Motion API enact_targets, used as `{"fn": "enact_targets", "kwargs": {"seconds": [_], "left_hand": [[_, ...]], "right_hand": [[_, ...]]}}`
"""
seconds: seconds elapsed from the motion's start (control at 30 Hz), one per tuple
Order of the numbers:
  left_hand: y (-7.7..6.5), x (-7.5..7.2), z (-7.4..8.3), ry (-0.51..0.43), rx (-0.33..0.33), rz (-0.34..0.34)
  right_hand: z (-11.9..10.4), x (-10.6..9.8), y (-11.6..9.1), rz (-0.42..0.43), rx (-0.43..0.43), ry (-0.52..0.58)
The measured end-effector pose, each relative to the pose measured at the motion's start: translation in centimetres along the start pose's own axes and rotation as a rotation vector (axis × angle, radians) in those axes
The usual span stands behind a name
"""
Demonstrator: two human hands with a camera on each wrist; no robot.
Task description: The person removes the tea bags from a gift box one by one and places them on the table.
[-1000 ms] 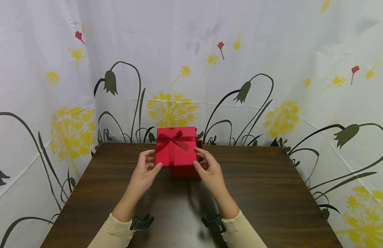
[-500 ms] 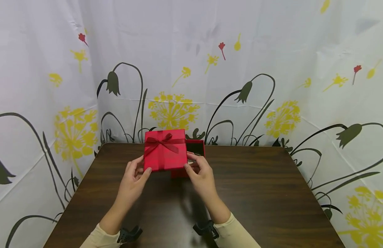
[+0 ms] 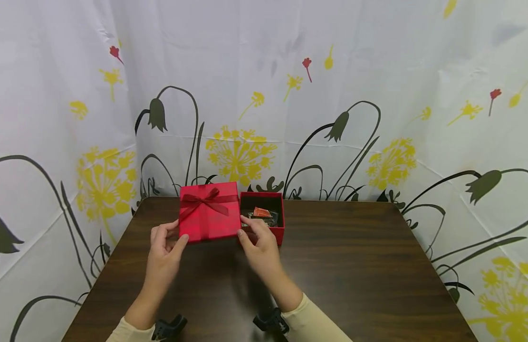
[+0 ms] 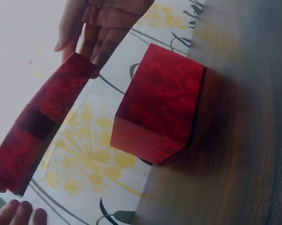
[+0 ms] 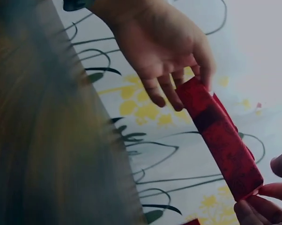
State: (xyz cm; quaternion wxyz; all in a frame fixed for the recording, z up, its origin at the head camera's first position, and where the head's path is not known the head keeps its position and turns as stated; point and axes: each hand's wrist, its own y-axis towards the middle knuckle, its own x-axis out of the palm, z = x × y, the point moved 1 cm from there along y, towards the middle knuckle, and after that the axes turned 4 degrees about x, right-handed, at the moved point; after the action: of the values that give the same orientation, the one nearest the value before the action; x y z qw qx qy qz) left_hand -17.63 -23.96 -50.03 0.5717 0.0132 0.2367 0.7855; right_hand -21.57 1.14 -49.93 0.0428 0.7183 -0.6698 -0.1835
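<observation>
A red square gift box lid (image 3: 208,221) with a dark red ribbon bow is held up above the table, off to the left of its box. My left hand (image 3: 163,261) grips the lid's left edge, thumb at the front corner. On the opposite side, my right hand (image 3: 261,249) pinches the lid's right edge. The red box (image 3: 277,232) stands uncovered on the table, its dark inside showing. In it lie an orange-red packet (image 3: 262,212) and some dark and clear items too small to name. Both wrist views show the lid (image 4: 47,119) edge-on between the two hands.
The dark wood table (image 3: 353,266) reaches back to a white curtain (image 3: 264,57) printed with yellow, grey-green and red flowers. The box sits near the table's far edge. Each wrist wears a black strapped device.
Held in both hands, the lid has moved left and slightly lower in view, off the box. The box's opening and its contents have come into view.
</observation>
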Motion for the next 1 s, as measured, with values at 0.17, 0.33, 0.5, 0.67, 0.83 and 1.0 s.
{"fn": "enact_targets", "kwargs": {"seconds": [0.17,0.33,0.5,0.67,0.83,1.0], "left_hand": [[-0.3,-1.4,-1.2,0.074,0.021,0.096],[-0.3,-2.7,-2.7,0.152,0.058,0.11],[-0.3,-3.2,-3.5,0.14,0.051,0.112],[-0.3,-3.1,-4.6,0.189,0.057,0.149],[-0.3,-2.8,-6.0,0.225,0.075,0.165],[-0.3,-2.7,-7.1,0.263,0.044,0.149]], "right_hand": [[0.3,1.5,-0.7,-0.066,-0.022,0.043],[0.8,2.4,-1.0,-0.156,-0.011,0.105],[1.4,2.9,-1.0,-0.22,-0.053,0.119],[1.4,3.6,-0.8,-0.225,-0.099,0.053],[1.9,4.0,-1.0,-0.239,-0.122,-0.012],[3.2,4.3,-1.2,-0.282,-0.132,-0.019]]}}
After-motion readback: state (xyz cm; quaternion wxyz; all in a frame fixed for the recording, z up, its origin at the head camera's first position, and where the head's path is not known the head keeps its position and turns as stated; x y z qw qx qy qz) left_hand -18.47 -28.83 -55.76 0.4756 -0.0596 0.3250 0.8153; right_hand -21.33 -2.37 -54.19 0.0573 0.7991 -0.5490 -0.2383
